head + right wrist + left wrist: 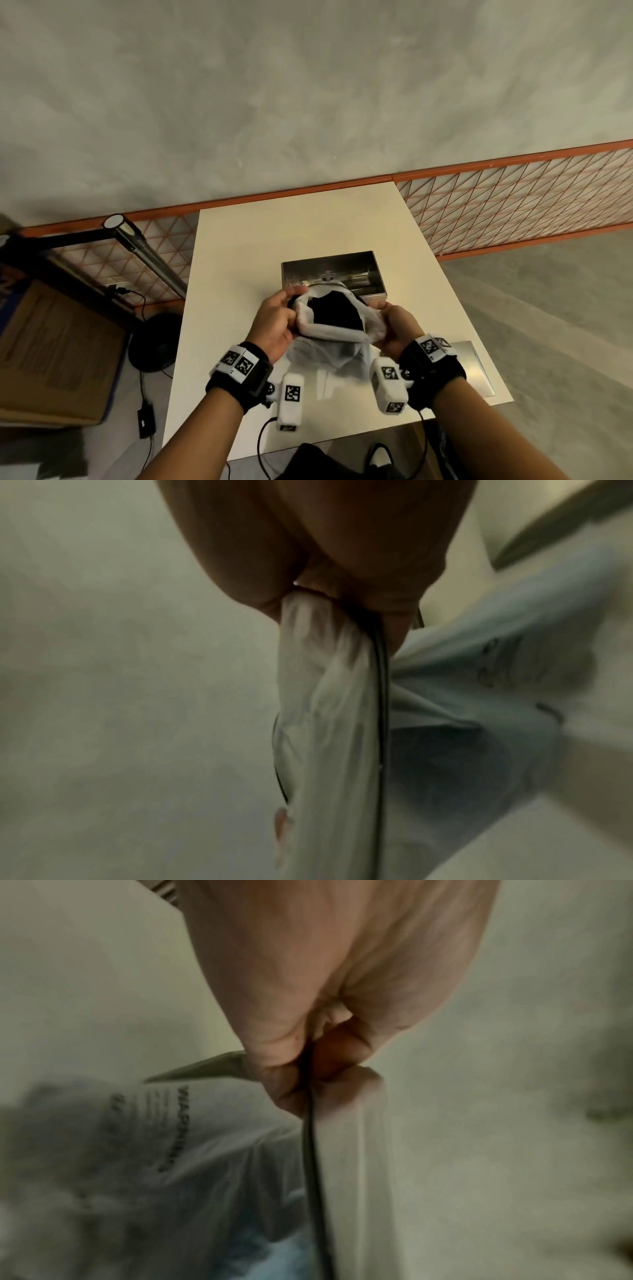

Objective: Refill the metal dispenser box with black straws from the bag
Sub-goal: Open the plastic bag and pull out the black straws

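Observation:
A clear plastic bag (327, 353) stands on the white table (239, 246), its mouth pulled wide between my hands. Inside it a dark mass of black straws (337, 311) shows. My left hand (274, 318) pinches the bag's left rim, and in the left wrist view the left hand (308, 1069) grips the bag (212, 1164) edge beside printed lettering. My right hand (394, 325) grips the right rim; the right wrist view shows the right hand (329, 599) bunching the bag (325, 696) plastic. The metal dispenser box (332, 274) sits just behind the bag, partly hidden by it.
A flat metal lid (476, 368) lies on the table at the right, near its edge. Left of the table stand a lamp arm (147, 253), a cardboard box (51, 342) and cables on the floor. An orange mesh fence (513, 205) runs behind.

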The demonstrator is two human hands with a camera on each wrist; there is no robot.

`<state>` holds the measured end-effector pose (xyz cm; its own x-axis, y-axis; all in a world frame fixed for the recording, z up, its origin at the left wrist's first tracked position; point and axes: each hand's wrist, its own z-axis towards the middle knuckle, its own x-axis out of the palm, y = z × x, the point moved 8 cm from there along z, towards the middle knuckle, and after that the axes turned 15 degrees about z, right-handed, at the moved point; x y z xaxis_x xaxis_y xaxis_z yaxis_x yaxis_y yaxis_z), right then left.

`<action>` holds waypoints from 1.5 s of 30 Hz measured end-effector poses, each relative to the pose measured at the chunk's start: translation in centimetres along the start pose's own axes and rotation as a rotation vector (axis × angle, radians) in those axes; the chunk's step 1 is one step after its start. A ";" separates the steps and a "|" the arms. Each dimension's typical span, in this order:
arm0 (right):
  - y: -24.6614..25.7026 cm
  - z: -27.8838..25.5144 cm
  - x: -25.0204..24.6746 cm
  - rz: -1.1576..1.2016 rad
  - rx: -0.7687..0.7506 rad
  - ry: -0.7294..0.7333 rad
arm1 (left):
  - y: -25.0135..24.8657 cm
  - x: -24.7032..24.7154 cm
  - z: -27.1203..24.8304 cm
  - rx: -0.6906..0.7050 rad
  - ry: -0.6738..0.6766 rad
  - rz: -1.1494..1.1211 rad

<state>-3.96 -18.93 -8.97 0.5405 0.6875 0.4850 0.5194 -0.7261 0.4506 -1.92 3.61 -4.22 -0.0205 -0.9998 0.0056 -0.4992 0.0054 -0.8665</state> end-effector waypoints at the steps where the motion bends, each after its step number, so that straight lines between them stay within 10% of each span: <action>1: -0.2 0.6 -0.7 -0.107 -0.043 -0.036 | 0.9 0.1 -0.2 -0.036 0.004 0.041; 5: 1.0 0.4 0.1 -0.636 -0.380 -0.042 | 4.9 -0.2 -0.2 -0.161 -0.036 0.308; 9: -1.0 -0.1 1.4 -0.873 -0.352 0.075 | 5.7 0.7 0.3 -0.047 0.040 0.612; 26: -2.7 1.5 -0.3 -0.224 -0.056 -0.064 | 7.7 0.9 2.9 -0.241 -0.063 0.303; 37: -0.4 4.8 -2.0 -0.460 -0.109 -0.211 | 5.8 0.0 1.8 -0.192 -0.019 0.651; 45: 0.4 3.7 -2.0 -0.519 -0.101 -0.230 | 7.2 2.9 -5.2 -0.389 0.425 0.728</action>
<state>-2.41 -20.56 -12.48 0.3679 0.9298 0.0111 0.6951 -0.2829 0.6609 -10.10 0.89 -7.82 -0.7203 -0.6560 -0.2254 -0.4924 0.7124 -0.4999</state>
